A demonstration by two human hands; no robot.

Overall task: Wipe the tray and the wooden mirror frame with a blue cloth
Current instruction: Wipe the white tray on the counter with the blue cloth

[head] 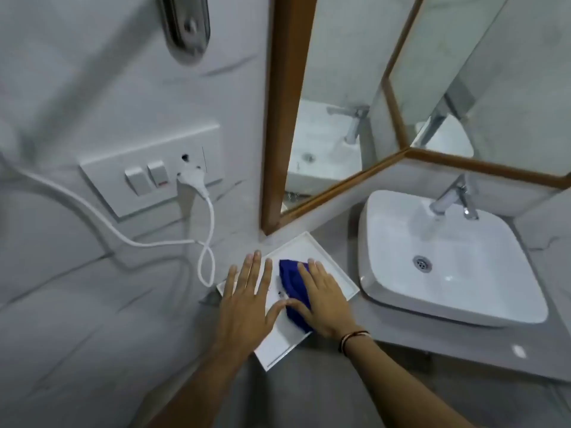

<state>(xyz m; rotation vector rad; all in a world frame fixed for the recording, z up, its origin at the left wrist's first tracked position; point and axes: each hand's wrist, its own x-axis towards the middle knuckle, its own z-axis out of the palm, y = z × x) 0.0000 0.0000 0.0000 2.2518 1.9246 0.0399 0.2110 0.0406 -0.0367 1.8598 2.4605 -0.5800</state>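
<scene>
A white rectangular tray lies on the grey counter in the corner, just below the wooden mirror frame. My right hand lies flat on a bunched blue cloth and presses it onto the tray's middle. My left hand rests flat on the tray's left part, fingers spread, holding nothing. A few small dark specks show on the tray between the two hands. A second framed mirror meets the first at the corner.
A white basin with a chrome tap sits right of the tray. On the left wall a switch plate holds a white plug whose cable loops down close to the tray's left corner.
</scene>
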